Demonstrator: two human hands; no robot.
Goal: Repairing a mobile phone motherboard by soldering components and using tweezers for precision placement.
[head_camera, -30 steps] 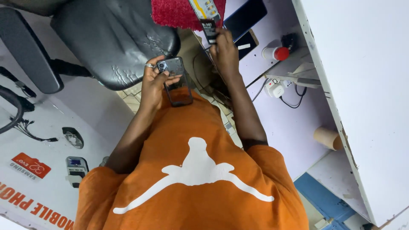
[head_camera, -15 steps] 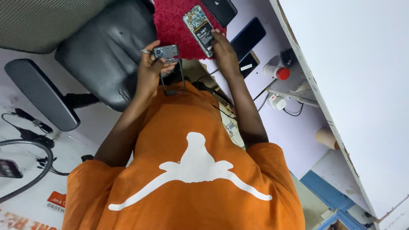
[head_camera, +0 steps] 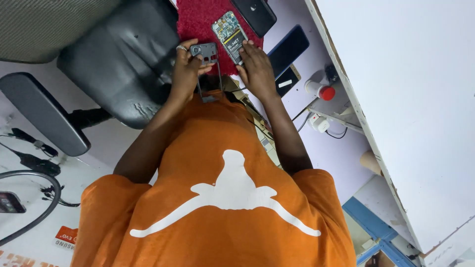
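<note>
Phone frame (head_camera: 208, 64) pinched in my left hand (head_camera: 185, 74) grip, long axis toward me — opened phone (head_camera: 230, 35) just beside, under right hand (head_camera: 257, 69) fingertips, flat, clasping nothing.

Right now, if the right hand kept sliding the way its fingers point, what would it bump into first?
The right hand already touches the opened phone on the red mat. Past that, probably the black phone, though depth is unclear.

Both bare arms extend from the orange sleeves toward the upper centre of the frame. The left hand (head_camera: 185, 74), ringed on one finger, is curled closed in a pinch grip. The right hand (head_camera: 257, 69) lies palm-down, fingers (head_camera: 246, 49) extended and flat.
</note>
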